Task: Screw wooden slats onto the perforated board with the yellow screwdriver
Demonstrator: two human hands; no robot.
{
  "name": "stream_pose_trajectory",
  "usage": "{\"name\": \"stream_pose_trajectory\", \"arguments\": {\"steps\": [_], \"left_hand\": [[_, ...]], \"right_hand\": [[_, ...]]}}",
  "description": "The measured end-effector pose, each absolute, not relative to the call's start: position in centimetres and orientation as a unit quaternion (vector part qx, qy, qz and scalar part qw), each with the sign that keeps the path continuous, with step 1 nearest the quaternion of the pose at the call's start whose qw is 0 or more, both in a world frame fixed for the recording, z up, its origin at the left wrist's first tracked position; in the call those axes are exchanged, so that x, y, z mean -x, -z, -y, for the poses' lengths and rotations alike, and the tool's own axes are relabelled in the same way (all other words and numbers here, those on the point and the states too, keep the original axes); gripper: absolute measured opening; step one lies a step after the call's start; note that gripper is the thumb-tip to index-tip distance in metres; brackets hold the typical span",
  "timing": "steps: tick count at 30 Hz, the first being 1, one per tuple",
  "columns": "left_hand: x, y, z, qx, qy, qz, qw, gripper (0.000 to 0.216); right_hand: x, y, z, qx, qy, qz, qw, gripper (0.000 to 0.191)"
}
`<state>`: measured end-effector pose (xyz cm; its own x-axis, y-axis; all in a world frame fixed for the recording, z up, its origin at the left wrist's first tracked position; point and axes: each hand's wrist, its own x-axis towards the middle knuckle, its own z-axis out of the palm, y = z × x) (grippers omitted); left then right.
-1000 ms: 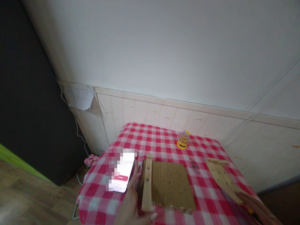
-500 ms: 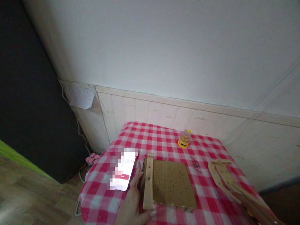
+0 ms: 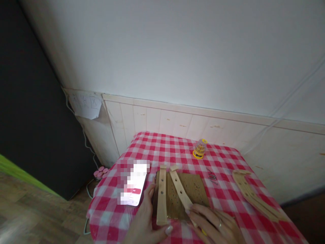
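On the table lies a brown wooden board (image 3: 188, 183) dotted with small holes. A pale wooden strip (image 3: 161, 200) with two dark screws runs along its left side. My left hand (image 3: 146, 215) grips the board's left edge, fingers along the side and thumb by the near end of that strip. With its fingers closed on the near end of a second wooden strip (image 3: 180, 192), my right hand (image 3: 215, 223) holds it slanted over the board. Two holes show in this strip. Something yellow (image 3: 203, 232) peeks out under the right hand, mostly hidden.
Several small screws (image 3: 212, 177) lie right of the board. More curved wooden strips (image 3: 254, 196) rest at the right. A clear-topped yellow bit holder (image 3: 199, 149) stands behind, and a lit phone (image 3: 135, 189) lies left. The checkered tablecloth (image 3: 175, 145) reaches the wall.
My right hand has come from the strips at the right to the board, bringing one strip with it. My left hand stays at the board's left edge.
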<state>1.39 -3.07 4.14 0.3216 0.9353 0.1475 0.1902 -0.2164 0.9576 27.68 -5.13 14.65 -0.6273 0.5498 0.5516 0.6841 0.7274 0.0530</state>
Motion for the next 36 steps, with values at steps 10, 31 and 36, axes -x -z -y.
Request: {"name": "stream_pose_trajectory", "arguments": {"steps": [10,31,36], "left_hand": [[-2.7,-4.2,3.9,-0.646,-0.437,-0.433,0.451,0.086],[-2.6,-5.8,4.3,-0.664,-0.423,-0.459,0.412,0.091],[-2.9,-5.8,4.3,-0.658,-0.443,-0.447,0.413,0.087]], "right_hand": [[-26.8,-10.9,2.9,0.341,0.159,0.859,0.347,0.032],[-27.2,-10.1,2.2,0.374,0.141,0.861,0.315,0.046],[-26.9,-9.8,2.6,0.348,0.197,0.854,0.334,0.047]]}}
